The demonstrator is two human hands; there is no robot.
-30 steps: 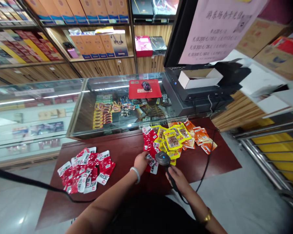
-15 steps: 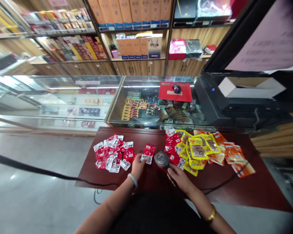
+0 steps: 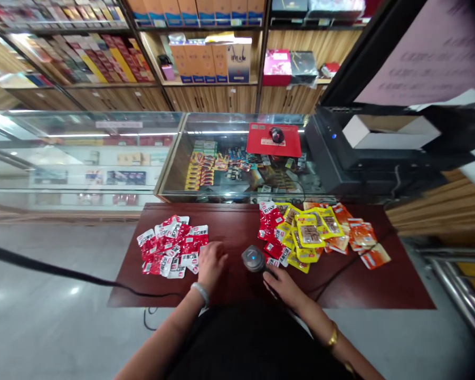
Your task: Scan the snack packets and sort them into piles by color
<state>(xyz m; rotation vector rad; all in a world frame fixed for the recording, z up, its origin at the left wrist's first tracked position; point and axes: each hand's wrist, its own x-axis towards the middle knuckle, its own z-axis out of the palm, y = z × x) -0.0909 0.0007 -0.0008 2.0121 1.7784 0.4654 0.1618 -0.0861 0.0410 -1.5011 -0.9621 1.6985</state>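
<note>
My right hand is wrapped round the handle of a dark barcode scanner, whose head shows a small blue light and points left over the table. On the left, my left hand rests at the right edge of a loose pile of red-and-white snack packets. Its fingers are loosely bent and apart, with no packet visible between them. More red packets lie beyond the scanner, beside and partly under several yellow snack packets. Orange packets are spread farther right.
The dark red table butts against a glass display counter. On the counter lie a red mouse pad with a computer mouse, and a black machine stands right of it. A black cable crosses at left. Boxed goods fill the shelves behind.
My left hand has moved left with the single red packet, which now lies by the left pile, and has let go. The scanner's blue light now shows. The view has shifted slightly.
</note>
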